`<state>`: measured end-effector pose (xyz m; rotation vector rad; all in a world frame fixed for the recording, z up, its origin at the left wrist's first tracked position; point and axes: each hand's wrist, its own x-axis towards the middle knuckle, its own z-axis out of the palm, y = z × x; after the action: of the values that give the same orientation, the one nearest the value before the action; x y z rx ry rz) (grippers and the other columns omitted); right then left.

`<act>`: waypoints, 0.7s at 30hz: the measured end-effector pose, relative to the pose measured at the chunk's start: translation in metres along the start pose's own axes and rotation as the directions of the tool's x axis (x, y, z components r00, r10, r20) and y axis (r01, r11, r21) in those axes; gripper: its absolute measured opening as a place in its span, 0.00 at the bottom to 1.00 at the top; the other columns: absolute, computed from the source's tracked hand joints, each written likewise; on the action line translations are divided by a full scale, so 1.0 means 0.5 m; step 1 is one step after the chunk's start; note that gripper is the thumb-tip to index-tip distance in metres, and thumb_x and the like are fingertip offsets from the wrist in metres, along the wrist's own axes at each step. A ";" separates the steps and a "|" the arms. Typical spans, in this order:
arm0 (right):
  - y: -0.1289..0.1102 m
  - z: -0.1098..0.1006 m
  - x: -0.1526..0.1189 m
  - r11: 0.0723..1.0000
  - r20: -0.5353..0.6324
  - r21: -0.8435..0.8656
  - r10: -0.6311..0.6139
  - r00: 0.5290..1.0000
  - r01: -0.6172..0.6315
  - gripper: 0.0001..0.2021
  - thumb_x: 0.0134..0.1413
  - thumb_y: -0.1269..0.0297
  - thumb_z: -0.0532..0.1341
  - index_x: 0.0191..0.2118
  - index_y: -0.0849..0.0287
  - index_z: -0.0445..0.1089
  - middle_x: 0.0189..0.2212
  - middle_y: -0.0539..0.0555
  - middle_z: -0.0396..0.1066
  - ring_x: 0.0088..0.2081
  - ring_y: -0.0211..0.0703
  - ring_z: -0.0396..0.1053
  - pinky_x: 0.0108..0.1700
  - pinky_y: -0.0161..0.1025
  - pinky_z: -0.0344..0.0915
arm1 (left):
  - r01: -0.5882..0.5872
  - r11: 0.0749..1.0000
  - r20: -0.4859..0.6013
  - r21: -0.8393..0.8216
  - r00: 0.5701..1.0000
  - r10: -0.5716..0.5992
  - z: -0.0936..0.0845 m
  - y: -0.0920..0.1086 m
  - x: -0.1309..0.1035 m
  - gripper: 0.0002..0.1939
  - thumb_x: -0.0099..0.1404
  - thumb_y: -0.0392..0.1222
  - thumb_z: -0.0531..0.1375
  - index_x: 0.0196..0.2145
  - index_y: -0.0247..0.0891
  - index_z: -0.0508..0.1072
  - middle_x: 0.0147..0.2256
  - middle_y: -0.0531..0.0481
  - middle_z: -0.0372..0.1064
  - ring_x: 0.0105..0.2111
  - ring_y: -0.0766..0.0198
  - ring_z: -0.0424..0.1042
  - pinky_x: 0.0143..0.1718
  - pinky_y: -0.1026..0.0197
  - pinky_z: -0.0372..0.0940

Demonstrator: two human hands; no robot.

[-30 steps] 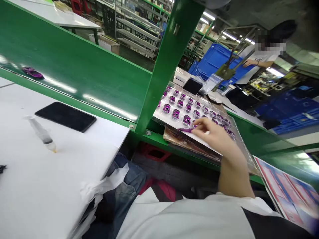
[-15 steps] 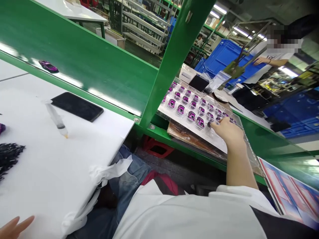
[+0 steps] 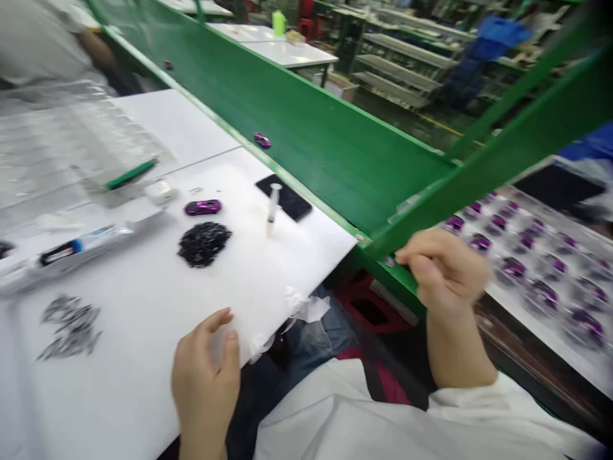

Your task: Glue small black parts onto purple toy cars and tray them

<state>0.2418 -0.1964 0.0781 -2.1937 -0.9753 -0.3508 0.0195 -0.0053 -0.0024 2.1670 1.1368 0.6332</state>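
On the tabletop (image 3: 129,396), from the left, lie grey slivers (image 3: 71,327), with a tube (image 3: 81,246) behind them. A green pen (image 3: 131,174) is farther back. Next comes a purple car (image 3: 203,207), just behind a black pile (image 3: 204,244) of small pieces. Nearer the edge, the left hand (image 3: 204,367) has its thumb and fingers parted around nothing visible. A syringe (image 3: 272,207) stands out against a phone (image 3: 295,203). The right hand (image 3: 450,271) is beside the green frame (image 3: 498,144), fingers narrow and curled; whether they hold anything, I cannot tell. Rightmost, purple cars (image 3: 543,295) sit in rows of clear pockets.
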 end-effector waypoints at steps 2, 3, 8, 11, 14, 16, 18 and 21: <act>-0.022 0.093 0.096 0.990 0.012 0.114 -0.085 0.996 0.083 0.10 0.55 0.59 0.51 0.29 0.53 0.67 0.28 0.55 0.70 0.34 0.46 0.68 0.40 0.45 0.65 | 0.020 1.000 -0.018 -0.024 1.000 -0.020 -0.002 0.018 -0.003 0.11 0.63 0.45 0.51 0.40 0.44 0.69 0.38 0.51 0.72 0.41 0.55 0.66 0.44 0.53 0.61; -0.026 0.140 0.151 0.988 0.007 0.126 -0.091 0.996 0.089 0.10 0.55 0.60 0.50 0.31 0.54 0.68 0.31 0.55 0.70 0.36 0.45 0.68 0.42 0.43 0.64 | 0.033 0.999 -0.026 -0.043 0.999 -0.034 -0.003 0.022 -0.004 0.10 0.63 0.45 0.51 0.39 0.44 0.70 0.38 0.51 0.72 0.41 0.56 0.66 0.44 0.53 0.61; 0.002 0.372 0.400 0.995 0.116 -0.095 0.021 0.993 -0.010 0.16 0.55 0.68 0.48 0.47 0.63 0.65 0.46 0.60 0.66 0.44 0.43 0.65 0.49 0.41 0.60 | 0.141 0.973 -0.026 -0.183 0.989 -0.149 -0.011 0.023 -0.002 0.10 0.63 0.44 0.51 0.36 0.43 0.71 0.34 0.52 0.73 0.37 0.58 0.68 0.38 0.56 0.63; 0.032 0.469 0.485 0.968 0.289 -0.250 0.079 0.954 -0.005 0.21 0.54 0.67 0.51 0.53 0.66 0.63 0.50 0.66 0.63 0.51 0.52 0.61 0.52 0.47 0.55 | 0.219 0.943 -0.007 -0.250 0.974 -0.228 -0.015 0.028 0.006 0.10 0.62 0.42 0.51 0.35 0.43 0.72 0.32 0.53 0.73 0.35 0.59 0.69 0.36 0.57 0.62; 0.054 0.524 0.530 0.957 0.374 -0.291 0.109 0.921 0.005 0.23 0.53 0.66 0.52 0.55 0.69 0.61 0.51 0.72 0.60 0.51 0.57 0.59 0.50 0.52 0.54 | 0.265 0.915 -0.009 -0.303 0.960 -0.281 -0.015 0.031 0.012 0.10 0.62 0.41 0.51 0.33 0.42 0.72 0.30 0.53 0.72 0.32 0.61 0.69 0.33 0.59 0.61; 0.064 0.547 0.553 0.948 0.414 -0.318 0.129 0.901 0.010 0.25 0.52 0.63 0.53 0.56 0.68 0.60 0.51 0.74 0.60 0.50 0.57 0.59 0.47 0.53 0.54 | 0.269 0.909 -0.033 -0.317 0.955 -0.295 -0.013 0.031 0.012 0.10 0.62 0.41 0.50 0.32 0.42 0.71 0.28 0.53 0.72 0.29 0.62 0.68 0.31 0.60 0.61; 0.072 0.562 0.574 0.943 0.432 -0.332 0.132 0.892 0.021 0.26 0.53 0.60 0.52 0.57 0.66 0.59 0.51 0.76 0.59 0.49 0.58 0.59 0.45 0.55 0.53 | 0.249 0.924 -0.064 -0.291 0.958 -0.278 -0.008 0.029 0.010 0.10 0.62 0.40 0.50 0.31 0.41 0.71 0.26 0.53 0.71 0.28 0.63 0.67 0.29 0.60 0.61; 0.081 0.576 0.597 0.948 0.435 -0.313 0.084 0.896 0.063 0.26 0.52 0.57 0.50 0.55 0.66 0.61 0.49 0.79 0.59 0.48 0.60 0.58 0.41 0.58 0.52 | 0.201 0.952 -0.094 -0.230 0.969 -0.227 0.000 0.028 0.008 0.10 0.61 0.37 0.50 0.31 0.41 0.71 0.25 0.54 0.71 0.28 0.63 0.67 0.30 0.60 0.61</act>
<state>0.4647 0.1469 -0.0017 -2.6464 -1.2160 0.0110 0.0290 -0.0081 0.0079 1.8109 1.2805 0.7599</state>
